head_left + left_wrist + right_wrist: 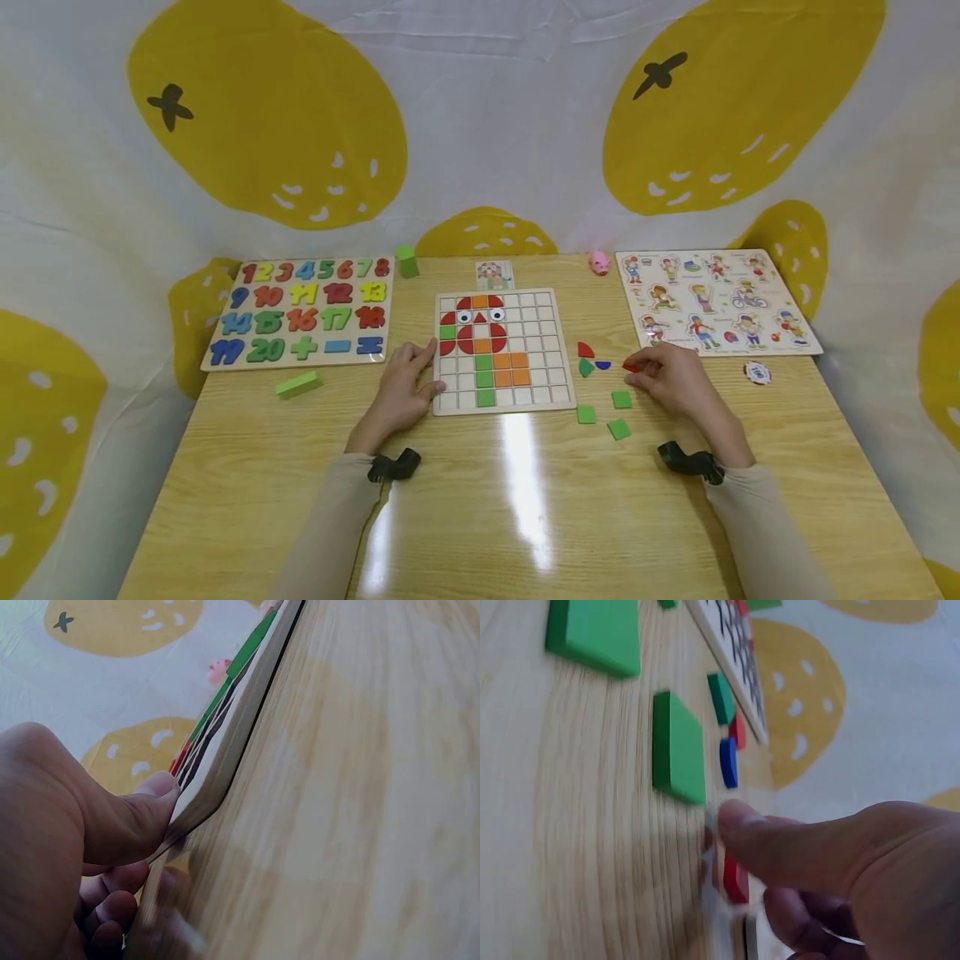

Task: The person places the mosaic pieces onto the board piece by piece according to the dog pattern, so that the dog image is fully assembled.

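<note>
A wooden grid board (536,350) bears red, green, orange and white pieces, two of them with printed eyes. My left hand (405,387) rests at its left side, thumb and index finger spread along the edge. In the left wrist view the thumb (142,814) presses on the board's corner. To the right of the board, my right hand (671,379) pinches a small red puzzle piece (630,366) low over the table. Near that hand lie a blue half-round piece (603,365), a red quarter-round piece (585,350), a green curved-edge piece (586,367) and several green squares (621,400).
A number puzzle (300,312) lies at left, with a green block (298,384) before it and another green block (407,262) behind. A sports-figure puzzle (716,300), a poker chip (757,372) and a pink pig (599,262) are at right. A picture card (494,274) lies behind the board.
</note>
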The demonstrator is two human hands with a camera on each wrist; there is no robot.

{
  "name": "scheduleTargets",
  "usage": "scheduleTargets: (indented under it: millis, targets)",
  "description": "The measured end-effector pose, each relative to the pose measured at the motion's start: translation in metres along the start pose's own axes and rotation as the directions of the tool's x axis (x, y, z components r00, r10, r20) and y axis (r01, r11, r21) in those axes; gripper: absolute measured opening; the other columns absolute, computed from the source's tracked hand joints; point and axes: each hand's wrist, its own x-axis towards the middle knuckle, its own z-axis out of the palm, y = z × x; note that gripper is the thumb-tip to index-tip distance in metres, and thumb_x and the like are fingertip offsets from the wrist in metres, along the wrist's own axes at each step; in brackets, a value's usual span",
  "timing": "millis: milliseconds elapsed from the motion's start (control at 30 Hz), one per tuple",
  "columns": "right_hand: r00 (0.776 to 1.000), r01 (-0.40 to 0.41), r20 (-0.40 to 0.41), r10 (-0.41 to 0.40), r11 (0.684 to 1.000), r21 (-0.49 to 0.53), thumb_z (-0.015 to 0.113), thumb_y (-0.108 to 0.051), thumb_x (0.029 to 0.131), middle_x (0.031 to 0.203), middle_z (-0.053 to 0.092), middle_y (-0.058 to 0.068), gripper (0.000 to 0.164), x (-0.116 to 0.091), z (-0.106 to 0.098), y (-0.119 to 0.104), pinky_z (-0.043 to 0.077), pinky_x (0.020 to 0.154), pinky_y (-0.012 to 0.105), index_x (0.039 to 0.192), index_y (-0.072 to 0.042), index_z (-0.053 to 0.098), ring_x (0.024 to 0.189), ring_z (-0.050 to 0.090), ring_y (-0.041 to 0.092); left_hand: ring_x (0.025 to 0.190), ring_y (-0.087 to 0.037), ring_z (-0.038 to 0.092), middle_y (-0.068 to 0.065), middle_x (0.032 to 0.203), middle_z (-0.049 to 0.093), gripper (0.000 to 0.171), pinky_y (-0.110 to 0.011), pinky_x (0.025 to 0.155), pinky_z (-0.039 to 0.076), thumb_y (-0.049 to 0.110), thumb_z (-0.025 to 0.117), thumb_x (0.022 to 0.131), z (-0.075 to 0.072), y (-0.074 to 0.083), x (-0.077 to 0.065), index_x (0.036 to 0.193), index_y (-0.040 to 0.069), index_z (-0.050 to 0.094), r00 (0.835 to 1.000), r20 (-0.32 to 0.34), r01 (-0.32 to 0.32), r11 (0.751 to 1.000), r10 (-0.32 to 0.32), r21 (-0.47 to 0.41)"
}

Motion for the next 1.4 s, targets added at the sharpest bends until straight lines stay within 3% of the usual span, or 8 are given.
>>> scheduleTargets:
  millis: [100, 233, 333, 767, 900, 1033, 1233, 1400]
  targets:
    - [0.999, 0.04, -0.017, -0.039, 0.998, 0.049, 0.082, -0.014, 0.081, 0.081, 0.067, -0.001, 0.018, 0.006, 0.008, -0.011, 0.044, 0.062, 0.028, 0.098, -0.01, 0.077, 0.068, 0.057, 0.012, 0.1, -0.02, 0.036, -0.003, 0.109, 0.044, 0.072, -0.034, 0.083, 0.032, 0.023, 0.069, 0.092, 0.0, -0.001, -0.001, 0.154, 0.016, 0.033, 1.0, -0.001, 0.005, 1.0, -0.005, 0.002]
    - [0.995, 0.089, 0.026, -0.092, 0.99, 0.111, 0.08, -0.012, 0.083, 0.086, 0.067, 0.001, 0.025, 0.018, 0.017, -0.026, 0.044, 0.062, 0.028, 0.108, -0.01, 0.076, 0.07, 0.056, 0.013, 0.1, -0.02, 0.036, -0.003, 0.109, 0.043, 0.072, -0.035, 0.083, 0.032, 0.022, 0.069, 0.092, 0.0, -0.002, 0.0, 0.155, 0.016, 0.033, 1.0, -0.01, 0.01, 1.0, -0.01, 0.002]
    - [0.991, 0.102, 0.075, -0.11, 0.99, 0.101, 0.079, -0.008, 0.083, 0.09, 0.065, 0.005, 0.029, 0.025, 0.023, -0.033, 0.043, 0.063, 0.028, 0.112, -0.01, 0.076, 0.072, 0.053, 0.014, 0.101, -0.019, 0.036, -0.002, 0.11, 0.043, 0.072, -0.035, 0.083, 0.032, 0.023, 0.068, 0.092, 0.0, -0.002, 0.001, 0.155, 0.016, 0.032, 1.0, -0.005, 0.008, 1.0, -0.008, 0.007]
    - [0.981, 0.117, 0.15, -0.126, 0.991, 0.069, 0.081, -0.009, 0.081, 0.097, 0.06, 0.006, 0.021, 0.035, 0.027, -0.039, 0.045, 0.066, 0.029, 0.1, -0.012, 0.075, 0.077, 0.053, 0.016, 0.1, -0.02, 0.035, -0.003, 0.11, 0.042, 0.072, -0.035, 0.083, 0.031, 0.022, 0.068, 0.092, -0.001, 0.002, 0.003, 0.155, 0.013, 0.032, 1.0, 0.006, -0.006, 1.0, 0.006, 0.029]
    - [0.987, 0.091, 0.129, -0.099, 0.993, 0.072, 0.085, -0.015, 0.077, 0.085, 0.063, 0.001, 0.019, 0.035, 0.027, -0.038, 0.045, 0.063, 0.028, 0.09, -0.012, 0.071, 0.072, 0.056, 0.014, 0.101, -0.02, 0.036, -0.003, 0.11, 0.043, 0.072, -0.034, 0.083, 0.032, 0.023, 0.068, 0.092, 0.0, 0.001, 0.001, 0.155, 0.014, 0.032, 1.0, 0.004, 0.005, 1.0, -0.005, 0.031]
    - [0.992, 0.083, 0.083, -0.097, 0.984, 0.157, 0.083, -0.017, 0.08, 0.075, 0.064, -0.004, 0.017, 0.035, 0.031, -0.039, 0.046, 0.059, 0.025, 0.089, -0.013, 0.069, 0.065, 0.057, 0.011, 0.101, -0.02, 0.036, -0.003, 0.111, 0.043, 0.073, -0.034, 0.084, 0.032, 0.022, 0.069, 0.092, -0.001, 0.002, -0.001, 0.155, 0.015, 0.032, 1.0, 0.008, 0.012, 1.0, -0.012, 0.02]
    - [0.997, 0.065, 0.008, -0.073, 0.935, 0.349, 0.075, -0.024, 0.089, 0.078, 0.066, -0.003, 0.012, 0.043, 0.05, -0.047, 0.045, 0.057, 0.024, 0.097, -0.017, 0.07, 0.065, 0.057, 0.013, 0.1, -0.02, 0.036, -0.003, 0.11, 0.044, 0.073, -0.035, 0.083, 0.032, 0.021, 0.069, 0.092, -0.003, 0.002, -0.003, 0.154, 0.014, 0.033, 1.0, -0.002, 0.01, 1.0, -0.01, 0.016]
    - [0.995, 0.093, -0.015, -0.094, 0.928, 0.361, 0.078, -0.018, 0.085, 0.08, 0.066, -0.002, 0.015, 0.052, 0.058, -0.053, 0.047, 0.059, 0.023, 0.098, -0.012, 0.073, 0.067, 0.059, 0.013, 0.101, -0.019, 0.036, -0.003, 0.11, 0.044, 0.072, -0.034, 0.083, 0.033, 0.021, 0.069, 0.092, -0.001, 0.002, 0.0, 0.154, 0.015, 0.033, 1.0, 0.004, 0.005, 1.0, -0.005, 0.013]
